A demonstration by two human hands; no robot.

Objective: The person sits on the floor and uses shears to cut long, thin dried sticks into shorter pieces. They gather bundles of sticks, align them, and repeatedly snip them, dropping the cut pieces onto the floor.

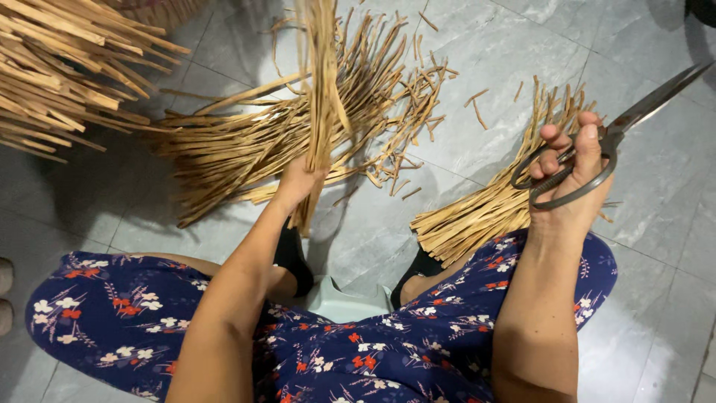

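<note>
My left hand [298,183] grips a bunch of flat tan strips [322,89] and holds it upright, its top running out of view. My right hand [570,172] is raised on the right, fingers through the handles of large dark metal scissors [623,123] whose blades point up and to the right. Below that hand a trimmed bundle of strips [488,205] lies on the grey tiled floor [477,67]. A larger loose pile of strips [253,145] spreads on the floor behind the left hand.
Another heap of tan strips [63,71] fills the upper left corner. Short offcuts [477,101] are scattered on the tiles. My knees in dark blue flowered cloth [112,310] frame the bottom, with a pale stool edge [343,302] between them.
</note>
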